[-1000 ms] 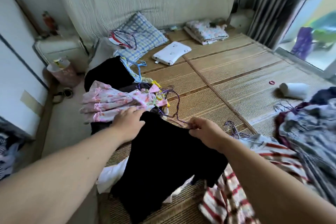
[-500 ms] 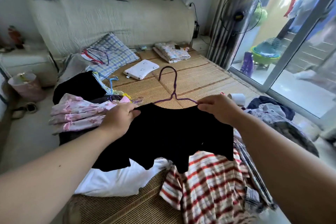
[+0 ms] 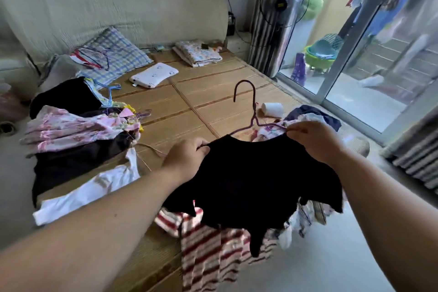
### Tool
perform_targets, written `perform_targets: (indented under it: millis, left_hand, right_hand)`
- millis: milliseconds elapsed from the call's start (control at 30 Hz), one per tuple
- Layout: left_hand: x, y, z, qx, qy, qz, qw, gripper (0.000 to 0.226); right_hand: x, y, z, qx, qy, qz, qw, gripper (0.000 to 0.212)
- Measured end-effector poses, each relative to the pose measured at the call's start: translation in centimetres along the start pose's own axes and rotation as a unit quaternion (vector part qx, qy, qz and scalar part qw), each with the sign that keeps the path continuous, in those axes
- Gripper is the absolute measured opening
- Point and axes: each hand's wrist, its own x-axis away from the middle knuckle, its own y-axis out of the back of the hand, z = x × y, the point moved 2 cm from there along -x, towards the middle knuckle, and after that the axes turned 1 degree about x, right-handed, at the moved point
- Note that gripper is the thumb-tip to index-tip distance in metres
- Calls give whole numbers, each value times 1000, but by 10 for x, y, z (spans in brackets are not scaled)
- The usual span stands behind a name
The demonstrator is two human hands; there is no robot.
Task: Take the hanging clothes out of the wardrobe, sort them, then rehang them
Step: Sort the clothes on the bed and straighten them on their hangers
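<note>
A black garment [image 3: 251, 182] hangs in the air on a purple wire hanger [image 3: 252, 111], whose hook points up. My left hand [image 3: 187, 159] pinches its left shoulder and my right hand [image 3: 315, 140] pinches its right shoulder. Below it a red-and-white striped garment [image 3: 208, 251] drapes over the bed's near edge. A pile of pink floral and black clothes [image 3: 71, 130] lies on the left of the bed, with a white garment [image 3: 94, 187] in front of it. Another heap of clothes [image 3: 310, 116] lies on the right.
The bed carries a straw mat [image 3: 184, 102], a checked pillow [image 3: 118, 54] with loose hangers, a small white pillow [image 3: 154, 75], a folded cloth [image 3: 196, 53] and a white roll [image 3: 272, 109]. A fan [image 3: 282, 2] and glass sliding door [image 3: 369, 59] stand on the right.
Both hands lifted the black garment on its hanger off the bed and carried it to the right, towards the bed's near corner. The view swung right towards the glass door.
</note>
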Motion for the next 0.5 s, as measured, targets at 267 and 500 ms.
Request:
perform_targets:
  millis: [267,500]
  left_hand:
    - [15,-66,-14,-13,77,21,997,26]
    - [-10,-100,45,21,144,44,988,23]
  right_hand:
    - [-1,-1,-55,45,-17,29,998,20]
    - [-40,-84,-83,39,-54,93,993,21]
